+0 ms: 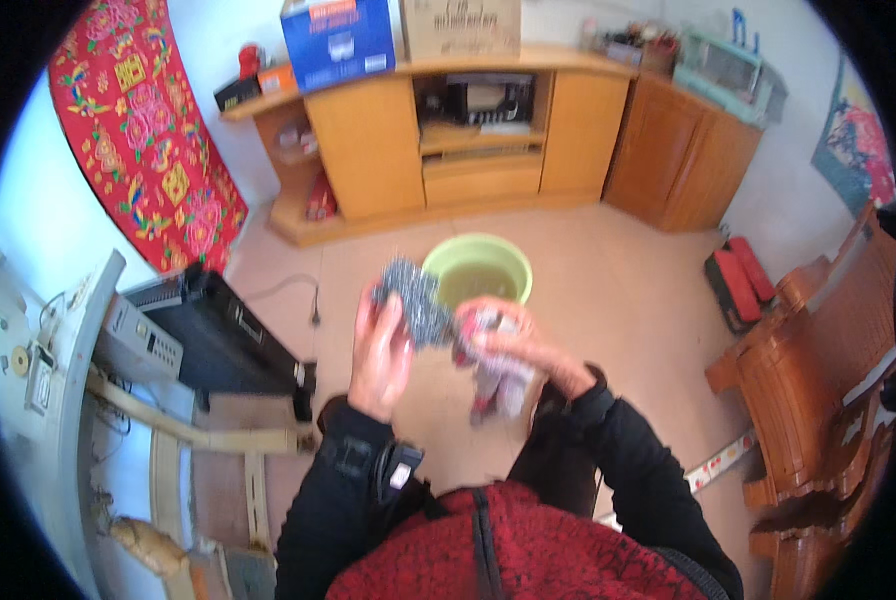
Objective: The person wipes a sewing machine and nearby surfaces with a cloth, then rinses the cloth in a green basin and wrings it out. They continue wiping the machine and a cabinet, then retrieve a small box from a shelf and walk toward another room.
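Note:
My left hand (pixel 380 352) holds up a dark grey, white-flecked item (pixel 414 300), thumb across its near side; blur hides whether it is knitted cloth or a scrubber. A bunched pink and white cloth (pixel 502 382) hangs from my right hand (pixel 519 337), which is closed around its upper part. The two held items meet or overlap between my hands. Just beyond them, a light green plastic basin (pixel 519 251) stands on the floor with murky water (pixel 474 281) in it. Both hands are above the floor, on the near side of the basin.
At left are a black panel heater (pixel 222 337), a power cord (pixel 314 300) and a sewing machine table (pixel 102 307). Carved wooden seating (pixel 800 382) and a red and black case (pixel 740 281) stand at right. A wooden cabinet (pixel 365 142) with boxes spans the back.

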`<state>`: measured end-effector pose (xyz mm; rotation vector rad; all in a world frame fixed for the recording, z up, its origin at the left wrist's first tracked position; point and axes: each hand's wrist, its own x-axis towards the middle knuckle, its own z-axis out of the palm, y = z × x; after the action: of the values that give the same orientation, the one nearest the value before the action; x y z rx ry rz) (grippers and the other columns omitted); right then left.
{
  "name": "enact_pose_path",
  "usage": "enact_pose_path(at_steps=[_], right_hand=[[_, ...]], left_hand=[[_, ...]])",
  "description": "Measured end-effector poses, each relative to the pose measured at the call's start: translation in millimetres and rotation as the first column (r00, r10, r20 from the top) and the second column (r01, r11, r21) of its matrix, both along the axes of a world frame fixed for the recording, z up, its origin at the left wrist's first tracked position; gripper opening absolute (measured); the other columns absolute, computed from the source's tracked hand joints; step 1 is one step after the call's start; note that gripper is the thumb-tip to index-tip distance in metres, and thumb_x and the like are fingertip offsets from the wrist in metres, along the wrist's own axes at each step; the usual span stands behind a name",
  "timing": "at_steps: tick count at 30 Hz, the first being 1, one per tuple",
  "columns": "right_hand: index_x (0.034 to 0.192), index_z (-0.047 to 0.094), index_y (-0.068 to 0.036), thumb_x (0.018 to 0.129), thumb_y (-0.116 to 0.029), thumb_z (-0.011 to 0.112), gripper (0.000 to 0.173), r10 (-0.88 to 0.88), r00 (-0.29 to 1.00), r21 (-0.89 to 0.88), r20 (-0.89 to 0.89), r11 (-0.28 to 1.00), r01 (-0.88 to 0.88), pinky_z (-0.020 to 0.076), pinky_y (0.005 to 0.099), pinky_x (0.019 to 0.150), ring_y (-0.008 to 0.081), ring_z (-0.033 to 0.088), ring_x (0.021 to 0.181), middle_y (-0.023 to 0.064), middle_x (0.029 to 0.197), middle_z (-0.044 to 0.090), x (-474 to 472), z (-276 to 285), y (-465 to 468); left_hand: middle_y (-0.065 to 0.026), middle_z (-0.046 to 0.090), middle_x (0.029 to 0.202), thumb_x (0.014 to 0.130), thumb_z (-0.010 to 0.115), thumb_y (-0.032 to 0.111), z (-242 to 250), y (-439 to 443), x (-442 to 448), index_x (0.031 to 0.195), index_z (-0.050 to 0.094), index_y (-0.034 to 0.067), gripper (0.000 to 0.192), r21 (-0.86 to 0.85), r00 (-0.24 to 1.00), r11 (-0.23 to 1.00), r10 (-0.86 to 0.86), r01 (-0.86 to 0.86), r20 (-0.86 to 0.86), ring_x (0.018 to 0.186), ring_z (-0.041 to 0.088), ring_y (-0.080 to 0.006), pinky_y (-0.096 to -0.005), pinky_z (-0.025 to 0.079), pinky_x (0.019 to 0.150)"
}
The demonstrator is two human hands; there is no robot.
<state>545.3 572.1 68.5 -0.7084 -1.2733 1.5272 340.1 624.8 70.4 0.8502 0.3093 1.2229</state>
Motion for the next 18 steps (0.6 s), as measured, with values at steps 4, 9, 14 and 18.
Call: enact_pose_path(at_steps=[4, 9, 14, 18], right_hand=[[0.125, 0.055, -0.005, 0.085, -0.024, 0.07, 0.046, -0.15, 0.989, 0.042, 0.012, 0.988, 0.149, 0.0549, 0.0311, 0.074, 0.0162, 0.065, 0.081, 0.0061, 0.096, 0.064, 17, -9, 1], [0.127, 0.054, -0.002, 0.085, -0.026, 0.069, 0.051, -0.082, 0.99, -0.081, 0.112, 0.992, 0.091, 0.0547, 0.0284, 0.069, 0.0142, 0.064, 0.077, 0.0063, 0.094, 0.063, 29, -27, 12], [0.11, 0.06, -0.001, 0.086, -0.024, 0.068, 0.034, -0.059, 0.995, -0.292, 0.078, 0.953, 0.079, 0.0552, 0.0305, 0.066, 0.0147, 0.064, 0.076, 0.0062, 0.09, 0.063, 32, -83, 47], [0.106, 0.062, -0.003, 0.086, -0.022, 0.068, 0.028, -0.203, 0.976, -0.38, 0.08, 0.899, 0.218, 0.0546, 0.0297, 0.065, 0.0142, 0.064, 0.078, 0.0045, 0.089, 0.063, 38, -134, 99]], left_hand=[[-0.0123, 0.055, 0.126, 0.1, 0.046, 0.015, -11, 10, 20, 0.132, 0.044, 0.006, 0.033, -0.026, 0.997, 0.999, -0.045, 0.047, 0.065, 0.115, 0.055, -0.0215, -0.0392, 0.047, 0.096], [-0.0084, 0.055, 0.123, 0.097, 0.052, 0.01, -32, 20, 39, 0.13, 0.044, 0.009, 0.034, -0.052, 0.991, 0.995, -0.092, 0.087, -0.094, 0.113, 0.055, -0.0188, -0.0348, 0.048, 0.095], [-0.0083, 0.052, 0.128, 0.097, 0.053, 0.015, -81, 41, 43, 0.133, 0.041, 0.01, 0.038, -0.14, 0.963, 0.984, -0.143, 0.113, -0.23, 0.117, 0.053, -0.019, -0.0349, 0.044, 0.1], [-0.0077, 0.047, 0.133, 0.097, 0.054, 0.022, -139, 90, 34, 0.139, 0.037, 0.013, 0.047, -0.274, 0.968, 0.959, -0.135, 0.074, -0.211, 0.119, 0.049, -0.0204, -0.0364, 0.041, 0.1]])
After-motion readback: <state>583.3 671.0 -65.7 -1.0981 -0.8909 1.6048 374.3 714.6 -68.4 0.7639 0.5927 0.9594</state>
